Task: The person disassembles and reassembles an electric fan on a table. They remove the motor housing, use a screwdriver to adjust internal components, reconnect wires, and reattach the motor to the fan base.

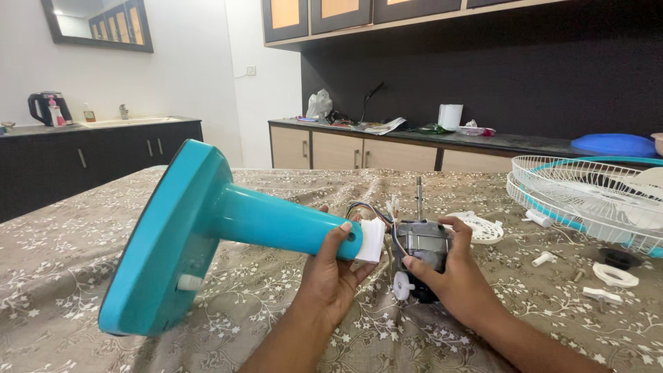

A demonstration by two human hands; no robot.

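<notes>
My left hand [330, 271] grips the neck of a teal fan stand [207, 221], which lies tilted on its side with its wide base toward the left. A white collar [371, 240] caps the neck's end. My right hand [450, 271] holds the dark metal fan motor [420, 243], its shaft pointing up. Coloured wires [369, 209] run between the neck and the motor. A small white knob [400, 285] sticks out below the motor.
A floral cloth covers the table [83, 255]. White wire fan grilles [587, 197] lie at the right, with a round white plastic cover [482, 228] and small white and black parts [613, 273] nearby. Counters with cabinets [359, 148] and a kettle [47, 107] stand behind.
</notes>
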